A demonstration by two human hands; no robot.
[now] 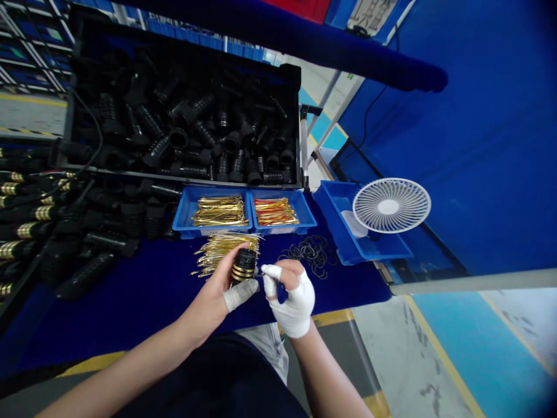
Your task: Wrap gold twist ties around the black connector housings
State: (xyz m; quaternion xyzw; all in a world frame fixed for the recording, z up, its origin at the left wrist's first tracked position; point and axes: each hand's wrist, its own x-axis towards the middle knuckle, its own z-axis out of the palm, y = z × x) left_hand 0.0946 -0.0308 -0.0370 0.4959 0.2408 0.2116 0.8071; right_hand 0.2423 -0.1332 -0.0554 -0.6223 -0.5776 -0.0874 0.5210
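My left hand (224, 284), its thumb wrapped in white tape, is closed around a black ribbed tube (246, 256) with gold bands around it. Just right of the tube, my right hand (292, 293) in a partly fingerless white glove pinches thumb and forefinger together. Whatever sits between those fingertips is too small to name. Beyond the left hand lies a loose pile of gold strips (213, 252) with pale ends. Several thin dark rings (311, 252) lie on the blue cloth beyond the right hand.
Two blue bins hold gold strips (220, 211) and red-and-gold strips (275, 211). A large black crate (183, 176) of ribbed tubes stands behind them. More tubes (108, 241) lie at left, some gold-banded (26, 230). A white fan (391, 205) stands by a blue tray (348, 247) at right.
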